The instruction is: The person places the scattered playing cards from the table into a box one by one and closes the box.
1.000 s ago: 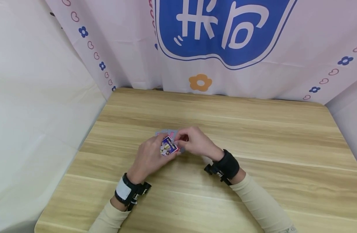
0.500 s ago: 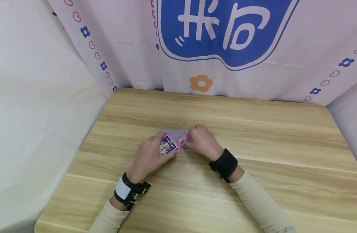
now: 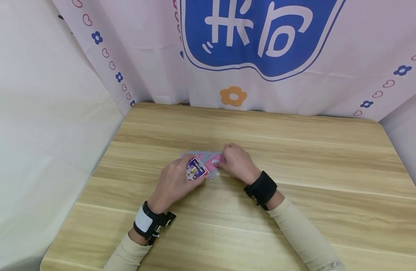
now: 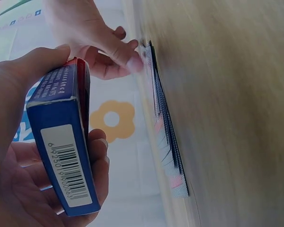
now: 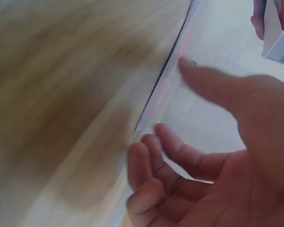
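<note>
a wood-grained table (image 3: 313,158) meets a pale curtain (image 3: 153,64) bearing a blue emblem (image 3: 250,54), with white sheeting (image 3: 42,113) at left. the left hand (image 3: 174,183) grips a card box (image 3: 195,170) (barcode towards its wrist camera) above the table, hiding part of the flat-lying cards (image 3: 213,162). the right hand (image 3: 238,163), thumb wide of loosely bent fingers, is at their right end; contact i cannot tell. a second ago it was beside the box.

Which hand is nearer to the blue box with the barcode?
Left: the left hand grips the box. The right hand is apart from it, off to its right, at the cards on the table.
</note>
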A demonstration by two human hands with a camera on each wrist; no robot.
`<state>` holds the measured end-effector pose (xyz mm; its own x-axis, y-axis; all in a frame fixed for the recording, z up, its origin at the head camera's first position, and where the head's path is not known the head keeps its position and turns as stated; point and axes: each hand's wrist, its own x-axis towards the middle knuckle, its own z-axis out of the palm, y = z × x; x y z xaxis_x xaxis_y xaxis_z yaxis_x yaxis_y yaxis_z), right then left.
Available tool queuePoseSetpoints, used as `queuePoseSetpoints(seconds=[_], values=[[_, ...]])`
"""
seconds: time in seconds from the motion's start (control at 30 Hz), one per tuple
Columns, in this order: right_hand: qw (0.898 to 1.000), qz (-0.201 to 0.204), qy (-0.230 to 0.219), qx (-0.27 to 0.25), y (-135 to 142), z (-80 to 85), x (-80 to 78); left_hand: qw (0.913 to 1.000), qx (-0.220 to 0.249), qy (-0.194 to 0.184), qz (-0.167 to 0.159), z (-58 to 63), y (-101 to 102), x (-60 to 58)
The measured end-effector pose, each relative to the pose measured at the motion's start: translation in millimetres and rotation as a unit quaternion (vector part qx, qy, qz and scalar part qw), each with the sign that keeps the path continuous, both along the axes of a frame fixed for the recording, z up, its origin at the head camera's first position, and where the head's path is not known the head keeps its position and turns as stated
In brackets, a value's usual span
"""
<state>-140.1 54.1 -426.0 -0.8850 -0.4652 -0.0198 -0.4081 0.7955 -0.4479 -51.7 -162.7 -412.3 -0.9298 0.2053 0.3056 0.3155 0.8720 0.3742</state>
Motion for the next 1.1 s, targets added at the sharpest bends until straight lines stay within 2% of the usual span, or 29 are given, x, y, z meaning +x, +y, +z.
queuePoseSetpoints(seconds=[0.37,0.6,0.77,0.87,1.0,1.1], values=[[1.000,0.003,-0.009,0.030,2,4.5,0.4,1.0000,-0.001,0.000,-0.002,0.6,2,-0.6],[0.998,0.006,-0.049,0.023,4,8.9,-0.5,1.0000,-0.005,-0.001,-0.001,1.2,3,0.3],[0.996,0.019,-0.081,-0.024,6,11.3,-1.5,1.0000,-0.001,-0.003,-0.002,1.1,2,0.6],[0.993,0.048,-0.093,-0.060,8,12.7,-3.1,1.0000,0.003,-0.004,-0.003,0.9,2,0.7],[0.982,0.094,-0.110,-0.121,12,19.2,-5.9,0.9999,0.010,-0.003,-0.006,0.6,1,0.7],[0.971,0.074,-0.125,-0.190,15,28.9,-5.9,0.9998,0.020,-0.005,-0.009,0.1,1,0.3]])
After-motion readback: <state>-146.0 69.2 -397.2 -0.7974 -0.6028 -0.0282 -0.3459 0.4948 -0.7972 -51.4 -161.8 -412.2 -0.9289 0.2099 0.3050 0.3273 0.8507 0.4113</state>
